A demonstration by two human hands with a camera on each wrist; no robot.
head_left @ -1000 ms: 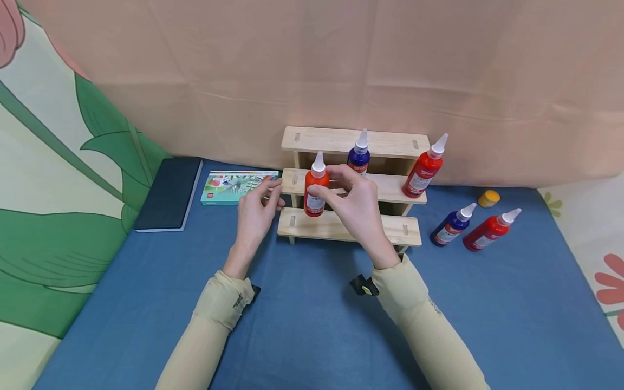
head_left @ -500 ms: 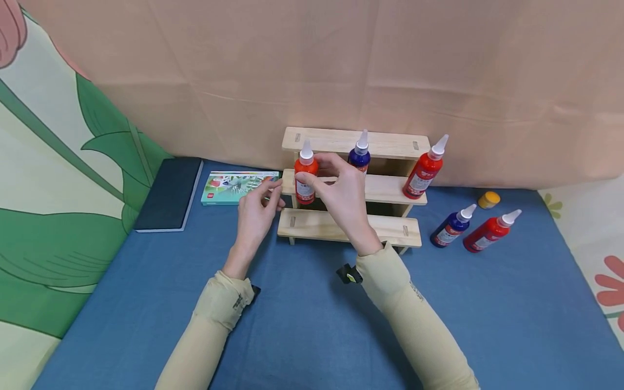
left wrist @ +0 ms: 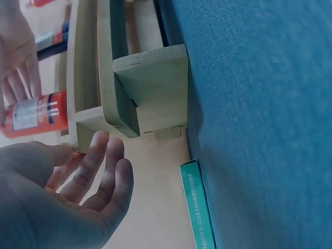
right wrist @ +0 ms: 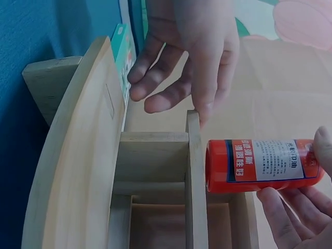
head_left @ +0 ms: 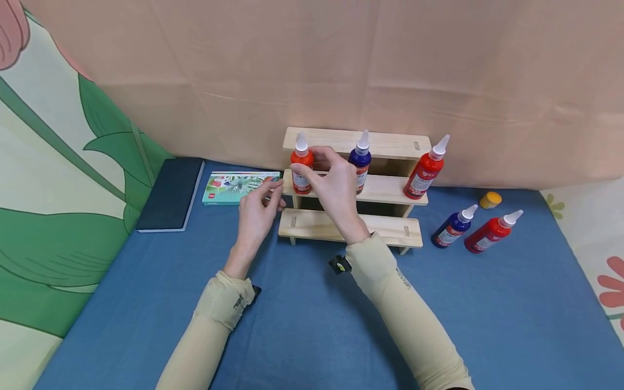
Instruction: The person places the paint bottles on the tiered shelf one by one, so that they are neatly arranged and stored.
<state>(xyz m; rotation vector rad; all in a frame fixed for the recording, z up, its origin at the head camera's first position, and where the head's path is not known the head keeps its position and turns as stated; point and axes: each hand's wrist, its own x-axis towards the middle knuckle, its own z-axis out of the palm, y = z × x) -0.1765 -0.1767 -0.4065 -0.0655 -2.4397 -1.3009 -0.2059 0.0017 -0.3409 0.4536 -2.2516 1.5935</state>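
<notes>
My right hand (head_left: pixel 335 184) grips a red squeeze bottle (head_left: pixel 301 180) with a white pointed nozzle, thumb on one side and fingers on the other. The bottle is upright at the left end of the middle step of a wooden three-step rack (head_left: pixel 317 225). Its base is right at the board in the right wrist view. My left hand (head_left: pixel 257 211) touches the left end of that step with its fingertips, the other fingers loosely bent. A blue bottle (head_left: pixel 359 160) stands on the same step, and another red bottle (head_left: pixel 422 176) stands at its right end.
Right of the rack, a second blue bottle (head_left: pixel 450 230) and a further red bottle (head_left: pixel 489 234) stand on the blue cloth, with a small yellow jar (head_left: pixel 490 200) behind. To the left lie a green flat box (head_left: pixel 226 187) and a dark notebook (head_left: pixel 170 195). A beige curtain hangs behind.
My right hand has carried the red squeeze bottle left and back, from over the front of the rack to the middle step's left end. My left hand has stayed in place.
</notes>
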